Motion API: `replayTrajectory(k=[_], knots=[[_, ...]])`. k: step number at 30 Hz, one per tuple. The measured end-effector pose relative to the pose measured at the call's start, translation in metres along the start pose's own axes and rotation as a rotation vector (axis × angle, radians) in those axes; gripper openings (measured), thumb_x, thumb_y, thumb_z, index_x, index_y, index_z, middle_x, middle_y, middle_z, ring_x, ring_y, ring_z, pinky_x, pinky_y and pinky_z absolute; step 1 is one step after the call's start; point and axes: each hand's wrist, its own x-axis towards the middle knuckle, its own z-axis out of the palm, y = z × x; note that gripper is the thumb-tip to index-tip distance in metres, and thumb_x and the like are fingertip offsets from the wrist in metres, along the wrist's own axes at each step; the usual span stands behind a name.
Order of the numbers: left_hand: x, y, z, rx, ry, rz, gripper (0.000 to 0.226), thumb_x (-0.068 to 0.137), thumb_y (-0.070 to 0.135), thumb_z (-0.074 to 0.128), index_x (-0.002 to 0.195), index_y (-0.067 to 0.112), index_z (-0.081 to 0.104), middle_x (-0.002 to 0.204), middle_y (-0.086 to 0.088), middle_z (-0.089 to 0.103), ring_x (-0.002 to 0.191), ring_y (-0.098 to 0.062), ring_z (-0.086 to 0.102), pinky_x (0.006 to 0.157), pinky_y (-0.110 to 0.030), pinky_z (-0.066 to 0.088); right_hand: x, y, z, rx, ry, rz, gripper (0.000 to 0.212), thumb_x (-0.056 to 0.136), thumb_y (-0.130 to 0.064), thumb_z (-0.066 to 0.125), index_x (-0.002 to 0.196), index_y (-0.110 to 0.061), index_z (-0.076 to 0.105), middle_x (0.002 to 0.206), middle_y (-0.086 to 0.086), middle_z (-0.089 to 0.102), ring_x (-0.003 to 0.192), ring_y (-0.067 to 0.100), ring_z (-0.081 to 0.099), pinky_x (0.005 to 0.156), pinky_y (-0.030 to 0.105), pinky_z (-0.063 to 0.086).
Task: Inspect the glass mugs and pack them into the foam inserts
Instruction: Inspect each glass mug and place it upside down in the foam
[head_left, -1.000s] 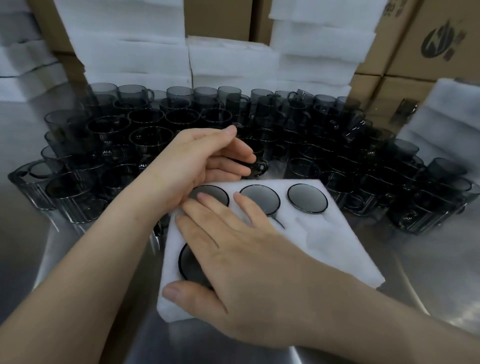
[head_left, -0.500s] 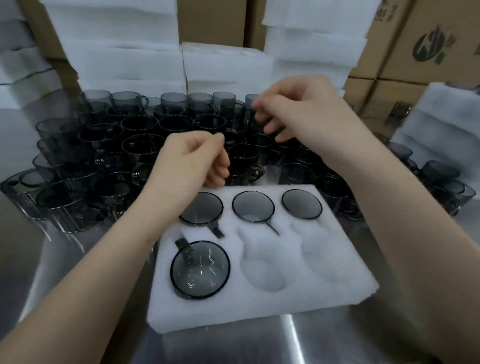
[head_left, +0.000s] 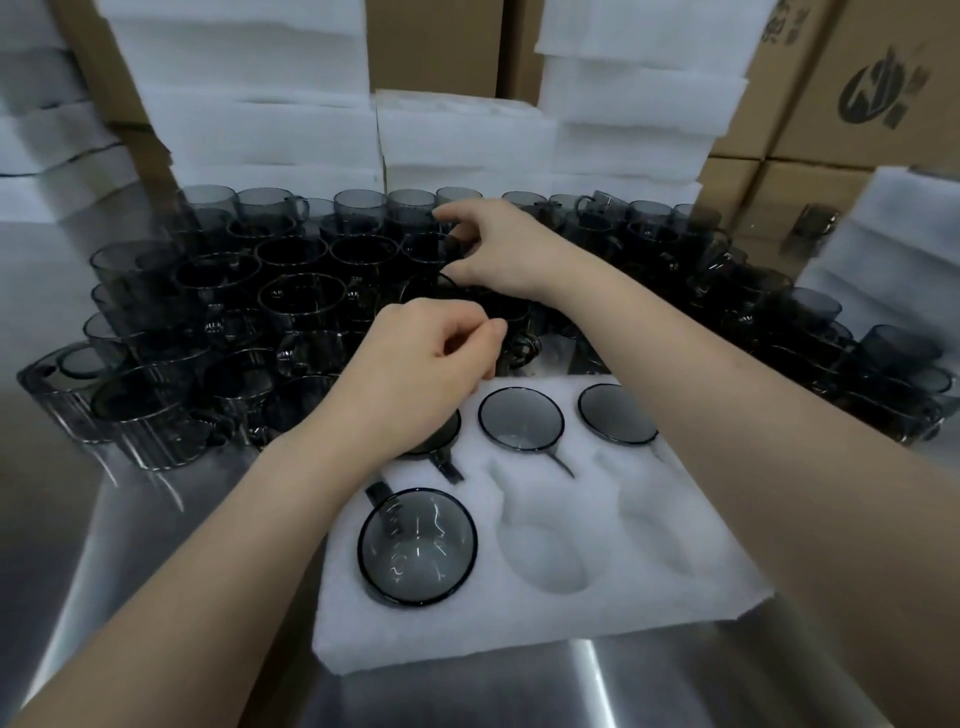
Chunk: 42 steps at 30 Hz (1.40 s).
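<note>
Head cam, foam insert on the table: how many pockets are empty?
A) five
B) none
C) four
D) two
D: the front-middle pocket and front-right pocket of the insert show bare foam. The back three and the front-left one hold mugs, one of them partly under the left hand.

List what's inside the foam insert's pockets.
The foam insert holds four mugs: back middle, back right, front left, and back left, mostly hidden under the left hand. Front middle and front right pockets are empty.
</note>
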Motion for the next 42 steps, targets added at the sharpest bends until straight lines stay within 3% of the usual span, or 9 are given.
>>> replayTrajectory(k=[7, 12, 14, 17, 20, 26, 31, 37, 42], knots=[[0.001, -0.001, -0.001, -0.041, 0.027, -0.033, 0.035, 0.097, 0.024, 0.054, 0.065, 0.015, 0.065, 0.059, 0.002, 0.065, 0.060, -0.013, 0.058, 0.067, -0.026, 0.046, -0.001, 0.008, 0.000, 0.072, 0.091, 0.047, 0.063, 0.079, -0.021, 0.079, 0.134, -0.003, 0.056, 0.130, 0.011, 0.062, 0.117, 0.023, 0.059, 0.102, 0.032, 0.044], [0.002, -0.002, -0.001, -0.151, 0.085, -0.055, 0.024, 0.095, 0.019, 0.056, 0.074, 0.016, 0.066, 0.068, 0.002, 0.068, 0.060, -0.013, 0.063, 0.062, -0.028, 0.049, -0.022, 0.017, -0.020, 0.467, 0.264, 0.117, 0.056, 0.069, -0.022, 0.086, 0.117, -0.011, 0.060, 0.102, 0.005, 0.063, 0.072, 0.011, 0.062, 0.070, 0.025, 0.052], [0.002, -0.002, -0.002, -0.213, 0.212, -0.054, 0.007, 0.090, 0.017, 0.061, 0.083, 0.020, 0.061, 0.081, 0.003, 0.067, 0.062, -0.019, 0.064, 0.062, -0.032, 0.051, -0.036, 0.015, -0.026, 0.622, 0.279, 0.119, 0.057, 0.061, -0.026, 0.087, 0.109, -0.012, 0.059, 0.102, 0.006, 0.064, 0.077, 0.013, 0.065, 0.069, 0.028, 0.055], [0.002, -0.002, -0.002, -0.196, 0.346, -0.038, 0.037, 0.081, 0.022, 0.071, 0.109, 0.028, 0.047, 0.118, 0.002, 0.056, 0.067, -0.013, 0.065, 0.068, -0.026, 0.052, -0.058, 0.006, -0.026, 0.705, 0.218, 0.054, 0.056, 0.058, -0.029, 0.083, 0.103, -0.016, 0.052, 0.090, -0.001, 0.070, 0.078, 0.011, 0.067, 0.068, 0.029, 0.050], [0.002, 0.001, 0.000, -0.239, 0.246, -0.012, 0.066, 0.074, 0.027, 0.077, 0.130, 0.026, 0.042, 0.134, -0.001, 0.046, 0.090, -0.011, 0.066, 0.075, -0.022, 0.051, -0.074, -0.002, -0.018, 0.734, 0.136, -0.066, 0.052, 0.066, -0.021, 0.079, 0.110, -0.018, 0.052, 0.084, -0.005, 0.070, 0.067, 0.002, 0.063, 0.063, 0.019, 0.047], [0.002, 0.002, -0.002, -0.291, 0.104, -0.009, 0.090, 0.063, 0.045, 0.073, 0.142, 0.026, 0.035, 0.135, 0.003, 0.050, 0.120, -0.014, 0.056, 0.098, -0.041, 0.051, -0.084, -0.004, -0.015, 0.806, 0.049, -0.132, 0.052, 0.079, -0.020, 0.069, 0.129, -0.015, 0.058, 0.110, 0.007, 0.068, 0.095, 0.025, 0.069, 0.076, 0.038, 0.058], [0.000, 0.003, -0.001, -0.244, 0.162, -0.002, 0.078, 0.064, 0.040, 0.081, 0.131, 0.030, 0.042, 0.122, 0.017, 0.056, 0.113, 0.003, 0.056, 0.100, -0.026, 0.047, -0.086, -0.003, -0.015, 0.774, 0.040, -0.170, 0.039, 0.075, -0.013, 0.075, 0.111, -0.019, 0.060, 0.100, 0.001, 0.066, 0.062, 0.009, 0.061, 0.061, 0.023, 0.051], [0.003, 0.000, 0.003, -0.026, 0.219, 0.031, 0.064, 0.072, 0.022, 0.079, 0.129, 0.021, 0.050, 0.121, 0.005, 0.058, 0.099, 0.001, 0.052, 0.083, 0.001, 0.035, -0.089, -0.004, -0.002, 0.705, 0.009, -0.144, 0.049, 0.064, -0.019, 0.082, 0.095, -0.019, 0.044, 0.094, -0.001, 0.056, 0.067, 0.016, 0.054, 0.061, 0.036, 0.050], [0.002, 0.002, 0.004, -0.005, 0.241, 0.088, 0.069, 0.068, 0.025, 0.085, 0.130, 0.019, 0.055, 0.119, 0.010, 0.060, 0.106, 0.000, 0.054, 0.089, 0.000, 0.036, -0.086, -0.008, 0.004, 0.657, 0.203, -0.132, 0.039, 0.071, -0.026, 0.082, 0.082, -0.021, 0.046, 0.079, -0.004, 0.055, 0.066, 0.006, 0.056, 0.060, 0.038, 0.051]])
